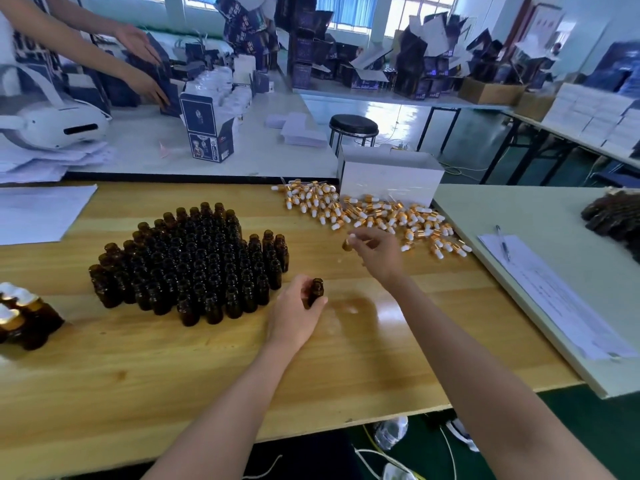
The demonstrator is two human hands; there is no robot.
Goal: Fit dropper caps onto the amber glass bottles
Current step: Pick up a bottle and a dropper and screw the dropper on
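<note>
My left hand (294, 315) grips one open amber bottle (316, 291) upright on the wooden table (242, 368). My right hand (377, 252) pinches a dropper cap (349, 241) with a gold collar and white bulb, held above the table to the right of the bottle and apart from it. A dense cluster of uncapped amber bottles (194, 261) stands to the left. A loose pile of dropper caps (374, 214) lies behind my right hand. Capped bottles (20, 318) stand at the left edge.
A white open box (389, 178) sits behind the cap pile. Paper sheets (38, 213) lie at far left. A pale side table (540, 216) holds a pen (503, 242), paperwork and more dark bottles (614, 216). Another person's hands (138, 41) handle boxes on the far table.
</note>
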